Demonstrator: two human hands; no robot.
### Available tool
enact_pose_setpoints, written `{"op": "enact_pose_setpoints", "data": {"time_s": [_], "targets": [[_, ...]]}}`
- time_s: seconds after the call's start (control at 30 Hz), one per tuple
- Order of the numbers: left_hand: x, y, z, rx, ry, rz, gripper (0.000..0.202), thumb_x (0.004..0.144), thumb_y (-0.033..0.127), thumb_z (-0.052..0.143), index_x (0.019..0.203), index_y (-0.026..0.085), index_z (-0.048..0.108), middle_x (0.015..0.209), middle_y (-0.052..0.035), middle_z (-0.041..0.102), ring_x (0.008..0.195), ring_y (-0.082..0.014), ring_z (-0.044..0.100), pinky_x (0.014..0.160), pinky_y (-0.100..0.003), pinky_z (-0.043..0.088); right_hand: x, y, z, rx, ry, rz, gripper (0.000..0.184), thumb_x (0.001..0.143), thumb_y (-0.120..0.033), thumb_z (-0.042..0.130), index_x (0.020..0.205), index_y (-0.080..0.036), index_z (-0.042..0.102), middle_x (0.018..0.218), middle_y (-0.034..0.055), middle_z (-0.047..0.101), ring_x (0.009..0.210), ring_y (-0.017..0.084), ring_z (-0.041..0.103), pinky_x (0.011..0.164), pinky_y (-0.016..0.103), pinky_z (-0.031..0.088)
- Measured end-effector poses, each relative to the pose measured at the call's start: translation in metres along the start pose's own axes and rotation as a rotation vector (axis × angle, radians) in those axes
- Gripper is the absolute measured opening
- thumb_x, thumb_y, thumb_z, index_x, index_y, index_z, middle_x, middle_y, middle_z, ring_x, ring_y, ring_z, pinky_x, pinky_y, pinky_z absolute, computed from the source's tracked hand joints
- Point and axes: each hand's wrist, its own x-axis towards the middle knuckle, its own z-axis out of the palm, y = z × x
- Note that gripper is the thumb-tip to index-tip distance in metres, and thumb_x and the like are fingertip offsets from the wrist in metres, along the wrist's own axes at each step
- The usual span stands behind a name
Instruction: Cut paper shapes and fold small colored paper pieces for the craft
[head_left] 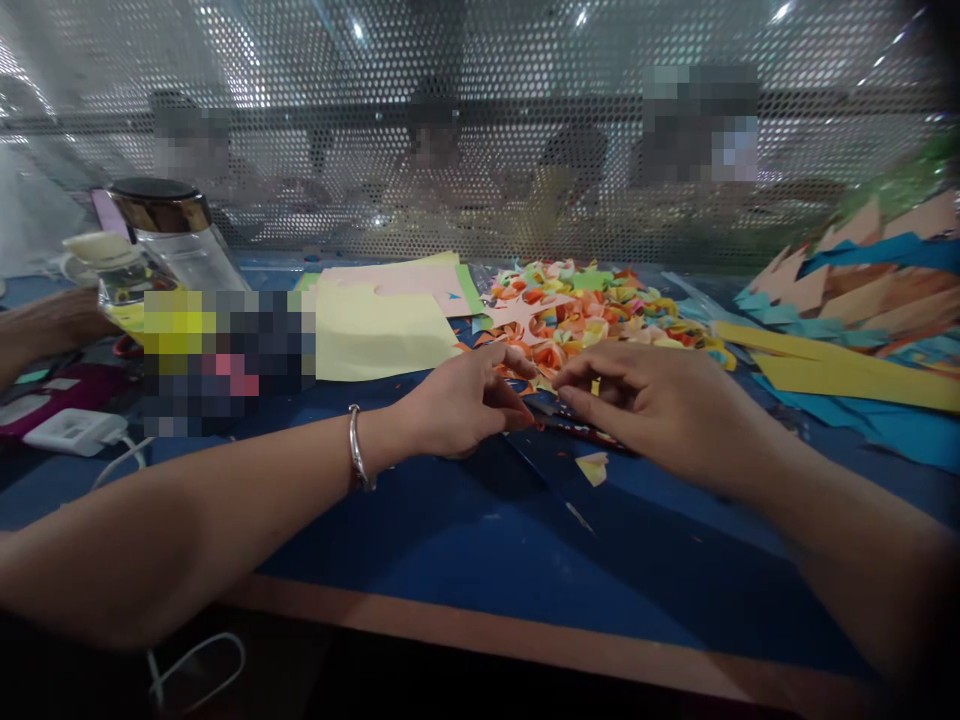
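My left hand (469, 405), with a silver bangle (355, 448) on the wrist, hovers over the blue table with its fingers curled and bent toward the right. Facing it, my right hand (649, 405) has thumb and forefinger brought together in a pinch. A small pale yellow paper bit (543, 383) shows between the two sets of fingertips; what each hand grips is too small to make out. Beneath the right hand lies a dark slender tool (581, 432), partly hidden. A yellowish paper scrap (593, 468) rests on the table close by.
Behind the hands is a heap of curled coloured paper pieces (600, 310). Paper sheets (382, 335) lie left of it, cut paper strips (847, 365) right. A lidded bottle (187, 240), a white charger (75, 430) and another person's hand (64, 325) are at left. A perforated screen (480, 215) stands behind.
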Motion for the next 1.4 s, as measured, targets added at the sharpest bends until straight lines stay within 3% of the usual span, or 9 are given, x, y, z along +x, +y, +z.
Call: {"op": "enact_pose_setpoints", "data": {"time_s": [0.13,0.23,0.5,0.67,0.83,1.0,1.1,1.2,1.4], "targets": [[0.002,-0.006,0.001,0.118,-0.012,0.104,0.038,0.08,0.017,0.076,0.115,0.018,0.061,0.083,-0.0035,0.076,0.075,-0.0163,0.071,0.072,-0.028,0.051,0.0,0.002,0.002,-0.021,0.009,-0.024,0.013,0.09,-0.029,0.063,0.085,-0.023,0.073,0.061,-0.0008,0.066,0.047,0.012,0.054,0.046,0.026,0.039],[0.005,-0.011,0.0,0.258,-0.02,0.151,0.04,0.082,0.016,0.071,0.122,0.017,0.063,0.086,-0.0048,0.078,0.086,-0.0195,0.074,0.082,-0.031,0.052,0.001,0.003,0.002,-0.038,0.021,-0.031,0.012,0.089,-0.027,0.063,0.085,-0.023,0.073,0.064,-0.0005,0.068,0.048,0.012,0.055,0.046,0.026,0.04],[0.0,0.0,0.003,0.463,0.145,0.236,0.026,0.087,0.015,0.061,0.111,0.018,0.069,0.093,-0.005,0.077,0.082,-0.0168,0.069,0.076,-0.029,0.048,0.002,0.004,0.001,-0.057,0.035,-0.031,0.018,0.092,-0.031,0.06,0.085,-0.022,0.073,0.071,0.0013,0.07,0.051,0.012,0.058,0.05,0.027,0.041],[-0.005,0.017,0.02,0.735,0.055,0.369,0.012,0.092,0.02,0.061,0.09,0.019,0.073,0.087,-0.0058,0.075,0.079,-0.0191,0.066,0.074,-0.032,0.047,0.003,0.003,-0.001,-0.035,0.067,-0.012,0.019,0.092,-0.033,0.059,0.081,-0.022,0.071,0.068,0.0014,0.068,0.053,0.014,0.057,0.051,0.028,0.041],[0.003,0.026,0.041,1.03,-0.005,0.447,0.026,0.093,0.039,0.067,0.083,0.016,0.075,0.087,-0.0108,0.075,0.086,-0.0268,0.069,0.074,-0.035,0.05,0.006,0.005,-0.003,-0.06,0.113,-0.018,0.019,0.09,-0.033,0.058,0.078,-0.022,0.069,0.07,0.0026,0.07,0.054,0.015,0.057,0.053,0.029,0.039],[0.01,0.036,0.058,1.191,-0.127,0.315,0.021,0.089,0.023,0.058,0.083,0.016,0.077,0.087,-0.0097,0.078,0.085,-0.0269,0.073,0.07,-0.035,0.051,0.008,0.011,-0.004,-0.073,0.127,0.034,0.017,0.088,-0.035,0.061,0.078,-0.023,0.069,0.065,0.001,0.069,0.053,0.015,0.056,0.055,0.03,0.039],[0.01,0.039,0.058,1.172,-0.093,0.294,0.02,0.088,0.018,0.057,0.083,0.016,0.077,0.089,-0.0091,0.079,0.084,-0.0257,0.073,0.066,-0.034,0.049,0.008,0.013,-0.005,-0.057,0.125,0.057,0.018,0.087,-0.036,0.062,0.078,-0.023,0.07,0.066,0.0008,0.07,0.054,0.016,0.058,0.056,0.03,0.04],[0.007,0.037,0.046,1.033,0.071,0.37,0.02,0.092,0.025,0.058,0.086,0.019,0.076,0.089,-0.0065,0.079,0.083,-0.0231,0.071,0.065,-0.033,0.046,0.008,0.014,-0.005,-0.035,0.159,0.09,0.019,0.087,-0.038,0.063,0.08,-0.023,0.072,0.072,0.0024,0.073,0.059,0.018,0.062,0.057,0.031,0.042],[0.0,0.012,0.015,0.452,0.394,0.337,0.018,0.093,0.032,0.064,0.083,0.018,0.067,0.074,-0.0027,0.074,0.062,-0.0114,0.062,0.059,-0.025,0.046,0.003,0.013,0.0,0.09,0.266,0.13,0.024,0.093,-0.043,0.064,0.086,-0.022,0.073,0.075,0.0038,0.073,0.056,0.016,0.061,0.053,0.03,0.043]]}}
